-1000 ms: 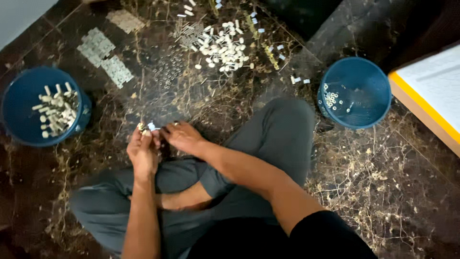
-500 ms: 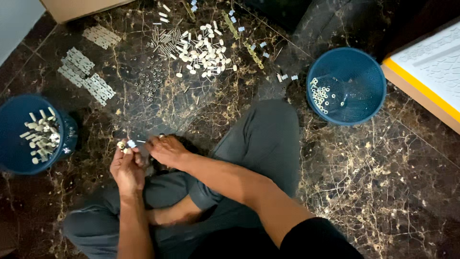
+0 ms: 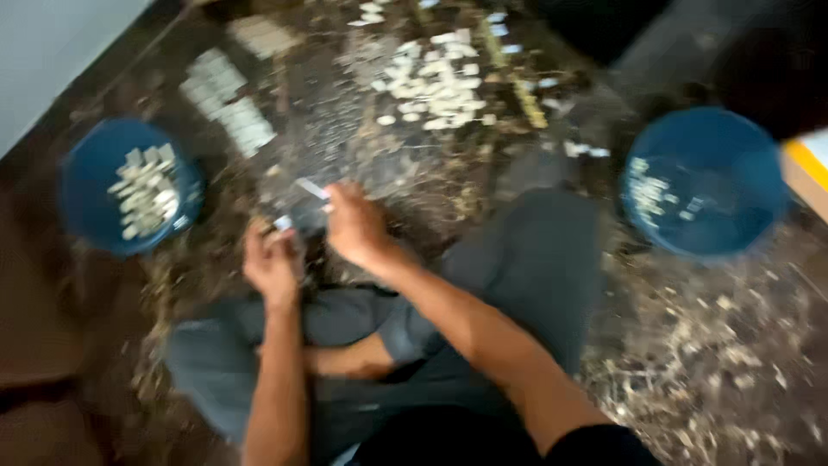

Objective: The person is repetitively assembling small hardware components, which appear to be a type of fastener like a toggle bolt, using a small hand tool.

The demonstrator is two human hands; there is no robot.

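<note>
- Head view, blurred by motion: a person sits cross-legged on a dark marbled floor (image 3: 707,362), both bare hands working just above the knees.
- Left hand (image 3: 269,263) is closed around a small white piece (image 3: 283,223) at its fingertips; what the piece is exactly, the blur hides.
- Right hand (image 3: 354,226) pinches a thin pale strip (image 3: 312,188) that sticks out up and to the left, close beside the left hand.
- Left blue tub (image 3: 86,168) holds a fair heap of pale parts; right blue tub (image 3: 724,203) holds only a few along its left side.
- Loose white pile (image 3: 435,86) lies on the floor ahead, with flat grey sheets (image 3: 233,112) to its left.
- Judging from this, some parts are sorted into the tubs, yet a large share remains on the floor.
</note>
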